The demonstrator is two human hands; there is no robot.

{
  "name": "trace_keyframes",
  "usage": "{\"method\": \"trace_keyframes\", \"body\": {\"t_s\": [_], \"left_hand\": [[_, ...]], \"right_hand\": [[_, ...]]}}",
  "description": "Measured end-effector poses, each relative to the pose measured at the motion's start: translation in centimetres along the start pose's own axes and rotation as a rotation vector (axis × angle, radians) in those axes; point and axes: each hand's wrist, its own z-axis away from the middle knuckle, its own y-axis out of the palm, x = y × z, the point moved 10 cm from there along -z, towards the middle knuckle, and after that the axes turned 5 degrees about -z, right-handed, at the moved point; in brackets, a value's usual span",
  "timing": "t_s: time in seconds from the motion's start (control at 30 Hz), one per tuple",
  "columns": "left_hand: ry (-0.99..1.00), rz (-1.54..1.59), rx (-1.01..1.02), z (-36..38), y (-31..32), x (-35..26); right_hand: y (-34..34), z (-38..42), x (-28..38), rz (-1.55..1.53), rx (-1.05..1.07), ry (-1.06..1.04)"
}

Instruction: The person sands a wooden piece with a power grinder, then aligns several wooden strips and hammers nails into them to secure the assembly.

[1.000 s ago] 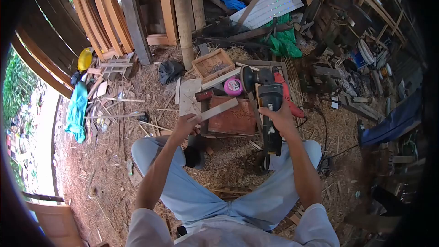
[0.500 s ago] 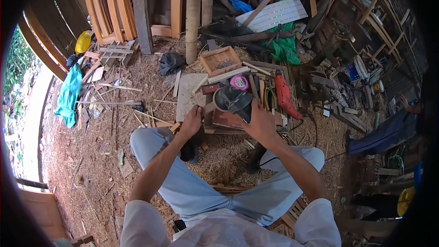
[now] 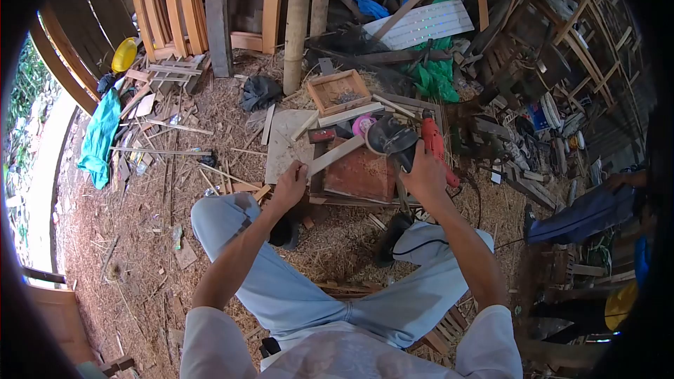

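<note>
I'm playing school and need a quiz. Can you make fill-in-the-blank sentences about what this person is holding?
1. The right hand grips an angle ____.
2. The left hand holds a strip of ____.
3. The pink tape roll lies beside a red ____.
4. The small wooden box sits ____ the pink tape roll.

Missing words: grinder; wood; drill; behind

A: What colours are in front of you?

B: Your left hand (image 3: 290, 184) grips a pale, unpainted wood strip (image 3: 335, 154). Your right hand (image 3: 424, 174) holds a black grinder (image 3: 394, 142) with a dark grey disc. Beneath them lies a reddish-brown board (image 3: 361, 177).

A: And around you?

B: A red drill (image 3: 436, 146) sits beside a bright pink round tin (image 3: 363, 125). Your trousers (image 3: 295, 288) are light blue. Farther off you have a teal cloth (image 3: 98, 137), a yellow bowl (image 3: 124, 54), green plastic sheeting (image 3: 434, 74), and a white panel (image 3: 423, 23) dotted with small holes.
</note>
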Motion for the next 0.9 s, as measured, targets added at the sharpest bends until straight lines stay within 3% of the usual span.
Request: {"method": "trace_keyframes", "body": {"t_s": [0.17, 0.3, 0.37, 0.5, 0.57, 0.77, 0.9], "left_hand": [[-0.123, 0.169, 0.021, -0.3, 0.6, 0.8], [-0.126, 0.053, 0.045, -0.7, 0.4, -0.6], [-0.06, 0.014, 0.019, -0.6, -0.2, -2.2], [0.088, -0.019, -0.057, -0.7, -0.3, -2.2], [0.036, -0.007, 0.006, -0.7, 0.0, -1.7], [0.084, 0.009, -0.033, 0.1, -0.3, -1.4], [0.072, -0.029, -0.026, 0.4, -0.6, -1.7]], "right_hand": [[-0.3, 1.5, 0.8, -0.064, 0.002, 0.001], [1.4, 2.8, 3.2, -0.096, 0.079, -0.037], [1.5, 3.1, 4.6, -0.146, -0.005, -0.166], [0.4, 2.9, 5.5, -0.123, -0.045, -0.208], [1.1, 1.7, 3.2, -0.052, 0.113, -0.013], [-1.1, -0.1, -0.4, 0.06, -0.015, -0.004], [-0.6, 1.1, 1.1, -0.006, 0.017, 0.003]]}}
